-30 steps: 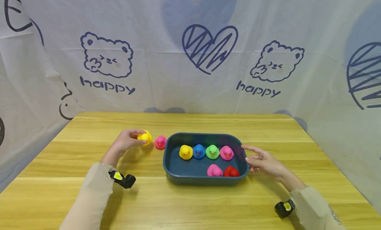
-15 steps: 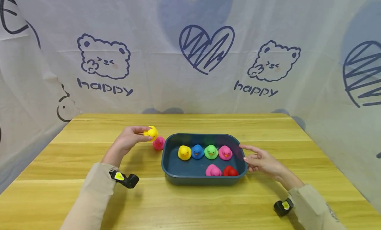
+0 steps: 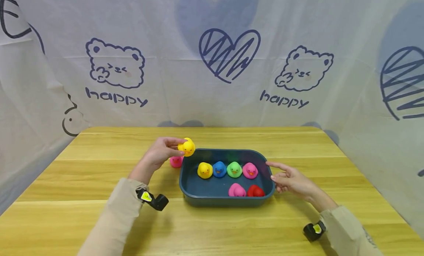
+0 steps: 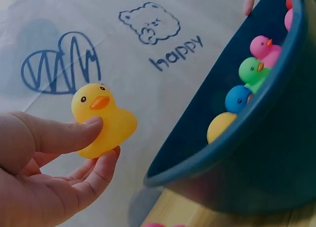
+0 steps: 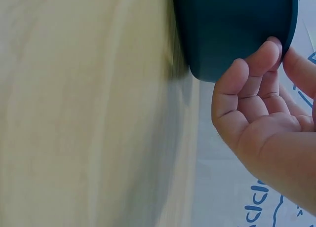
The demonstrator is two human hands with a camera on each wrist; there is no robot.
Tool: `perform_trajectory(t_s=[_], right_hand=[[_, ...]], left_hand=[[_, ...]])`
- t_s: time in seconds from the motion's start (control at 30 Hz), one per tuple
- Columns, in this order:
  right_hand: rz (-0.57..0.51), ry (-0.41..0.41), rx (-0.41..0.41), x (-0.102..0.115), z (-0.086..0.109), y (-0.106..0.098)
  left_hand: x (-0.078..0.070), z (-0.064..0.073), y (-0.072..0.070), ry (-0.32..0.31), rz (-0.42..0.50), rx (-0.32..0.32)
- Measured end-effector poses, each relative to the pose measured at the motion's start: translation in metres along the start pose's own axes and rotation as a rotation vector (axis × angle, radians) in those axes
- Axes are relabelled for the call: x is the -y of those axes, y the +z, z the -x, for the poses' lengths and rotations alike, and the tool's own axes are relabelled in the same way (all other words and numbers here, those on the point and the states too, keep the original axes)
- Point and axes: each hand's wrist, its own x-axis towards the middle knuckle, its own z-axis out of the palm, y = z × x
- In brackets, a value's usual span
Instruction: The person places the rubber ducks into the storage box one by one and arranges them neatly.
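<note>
My left hand (image 3: pixel 161 152) pinches a yellow rubber duck (image 3: pixel 187 147) between thumb and fingers, raised near the tray's back left corner. In the left wrist view that duck (image 4: pixel 106 123) is upright, its bill towards the camera. The dark blue tray (image 3: pixel 212 201) holds several ducks: a back row of yellow (image 3: pixel 205 170), blue (image 3: pixel 219 169), green (image 3: pixel 234 169) and pink (image 3: pixel 250 170), with another pink (image 3: pixel 237 190) and a red (image 3: pixel 256 191) by the front wall. At the tray's right end my right hand (image 3: pixel 293 181) touches the rim, index finger extended, lower fingers bent against the outer wall.
A deep pink duck (image 3: pixel 176 162) sits on the wooden table (image 3: pixel 232 230) just outside the tray's left end, partly behind the left hand. A white printed cloth (image 3: pixel 179 83) hangs behind and at both sides of the table.
The left hand has lifted the yellow duck off the table beside the deep pink duck and carried it right, up to the tray's back left corner. The right hand stays at the tray.
</note>
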Motion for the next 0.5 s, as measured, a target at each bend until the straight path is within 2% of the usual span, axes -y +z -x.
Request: perform_trajectory(t_s=[0.3, 0.5], right_hand=[[0.005, -0.006, 0.006, 0.001, 0.0, 0.0], [0.004, 0.002, -0.01, 0.002, -0.001, 0.0]], left_hand=[[-0.004, -0.006, 0.019, 0.04, 0.008, 0.055], [-0.009, -0.007, 0.031, 0.059, 0.028, 0.132]])
